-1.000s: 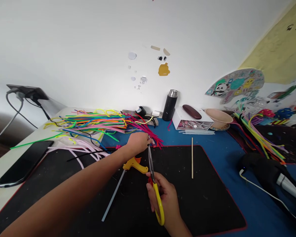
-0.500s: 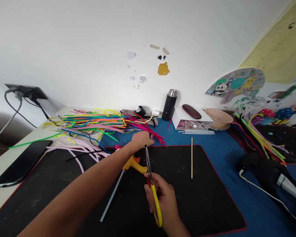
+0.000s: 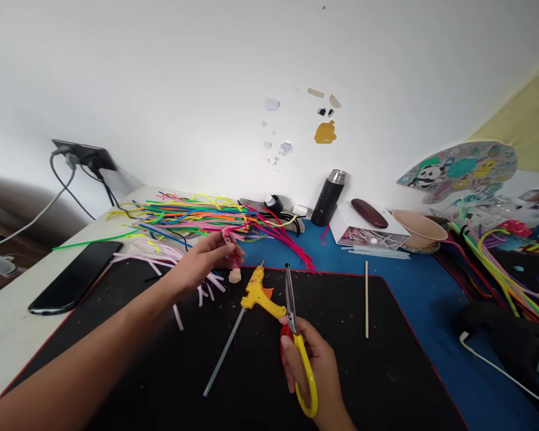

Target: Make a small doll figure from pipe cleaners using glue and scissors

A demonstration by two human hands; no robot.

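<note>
My left hand (image 3: 202, 261) is raised over the left part of the black mat (image 3: 386, 371), its fingers pinched on a small pink and red pipe cleaner piece (image 3: 230, 243). My right hand (image 3: 312, 366) grips yellow-handled scissors (image 3: 296, 341) near the mat's middle, blades closed and pointing away from me. A yellow glue gun (image 3: 260, 293) with a long glue stick (image 3: 222, 359) lies between my hands. A pile of coloured pipe cleaners (image 3: 193, 218) lies behind my left hand. A small beige piece (image 3: 235, 276) sits on the mat by the glue gun.
A black phone (image 3: 74, 276) lies at the left. A thin wooden stick (image 3: 366, 299) rests on the mat's right side. At the back stand a black flask (image 3: 327, 197), a white box (image 3: 363, 230) and a beige bowl (image 3: 420, 227). More pipe cleaners (image 3: 498, 269) and a black object lie right.
My left hand has drawn back from the red pipe cleaners towards the left, holding a small piece. The view has shifted left. The scissors stay in my right hand.
</note>
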